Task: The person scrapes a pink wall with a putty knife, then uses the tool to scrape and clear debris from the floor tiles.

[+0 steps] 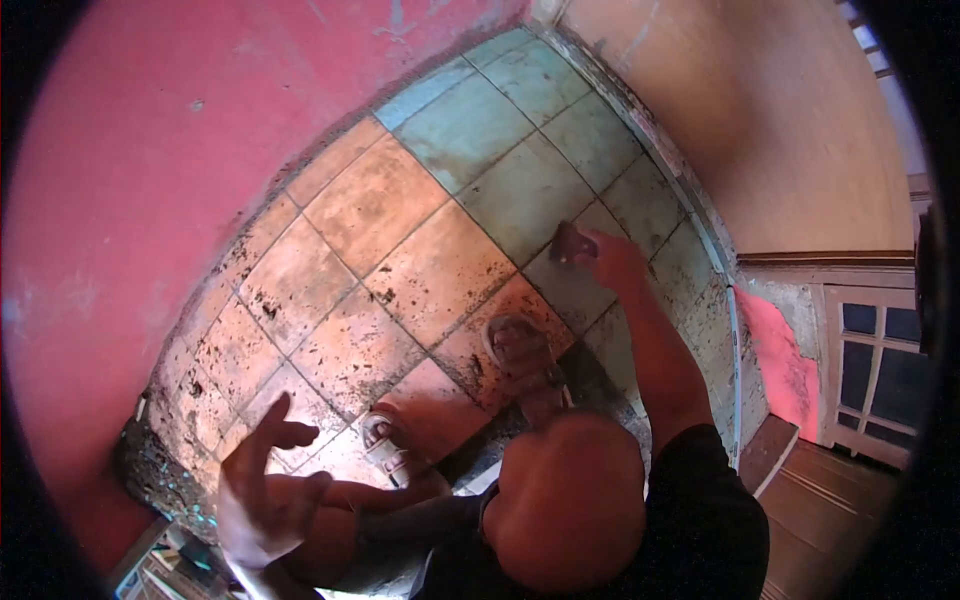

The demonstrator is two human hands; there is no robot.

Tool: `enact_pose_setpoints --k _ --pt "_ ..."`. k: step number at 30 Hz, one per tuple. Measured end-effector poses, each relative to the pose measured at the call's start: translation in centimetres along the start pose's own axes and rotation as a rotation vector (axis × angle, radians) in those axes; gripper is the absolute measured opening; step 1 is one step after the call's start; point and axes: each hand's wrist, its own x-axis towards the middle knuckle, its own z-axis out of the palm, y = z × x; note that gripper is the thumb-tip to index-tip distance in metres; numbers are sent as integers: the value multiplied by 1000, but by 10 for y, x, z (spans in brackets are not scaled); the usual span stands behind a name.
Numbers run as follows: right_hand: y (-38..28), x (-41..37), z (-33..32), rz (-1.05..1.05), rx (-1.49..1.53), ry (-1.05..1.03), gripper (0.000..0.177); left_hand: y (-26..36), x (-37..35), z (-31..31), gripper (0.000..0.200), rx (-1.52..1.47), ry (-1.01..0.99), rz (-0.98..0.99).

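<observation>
My right hand (612,258) reaches out low over the greenish floor tiles (530,190). Its fingers are closed round a small dark brown flat piece (572,243) whose exact kind I cannot make out. Whether the piece touches the tile is not clear. At the lower left, my left hand (265,490) is raised above the floor with its fingers apart and nothing in them. Dark crumbs of dirt (268,305) lie scattered over the orange-lit tiles (380,190), thickest toward the pink wall.
A pink wall (200,180) bounds the floor on the left, a tan panel (760,130) on the right. My sandalled feet (520,345) rest on the tiles. Debris (165,470) lies in the lower-left corner. A paned wooden frame (875,370) stands at far right.
</observation>
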Motion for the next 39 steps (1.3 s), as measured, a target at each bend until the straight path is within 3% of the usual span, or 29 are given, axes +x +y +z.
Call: enact_pose_setpoints --k 1,2,4,5,7,10,11,13,15,19,22,26,32,36,39 --pt "-25 -5 -1 -51 106 -53 58 -8 -2 -5 82 72 -50 197" --pt "-57 -9 4 -104 210 -109 57 -8 -4 -6 79 14 -16 174" --pt "-100 4 73 -434 217 -221 57 -1 -9 -6 76 -96 49 146" --pt "-167 -24 43 -346 164 -195 57 -9 -10 -6 77 -81 15 159" --pt "-191 -14 114 -811 184 179 61 1 -4 -14 72 30 -24 206" --pt "-258 -43 -6 -425 44 -279 67 -2 -6 -19 67 87 -43 283" --pt "-242 -40 -11 -439 291 -147 66 -5 -9 -21 66 101 -41 288" --pt "-225 -45 -56 -266 254 -109 71 -10 -13 -25 64 136 -47 313" --pt "-167 -24 -40 -226 83 144 73 -13 -14 -30 67 142 -64 309" --pt "-97 -37 -82 -219 93 235 71 -29 -9 -34 67 95 -53 351" --pt "-109 -60 -140 -67 -99 175 67 -33 2 -39 65 58 -29 399" --pt "-87 -52 -166 -102 -133 233 63 -47 22 -33 65 20 -27 387" --pt "-31 -23 -137 42 -68 251 60 -67 48 -28 59 77 -129 219" --pt "17 14 -132 199 -125 159 60 -68 74 -16 63 59 -76 183" --pt "77 49 -137 216 -175 166 60 -81 92 -5 65 56 -60 -41"
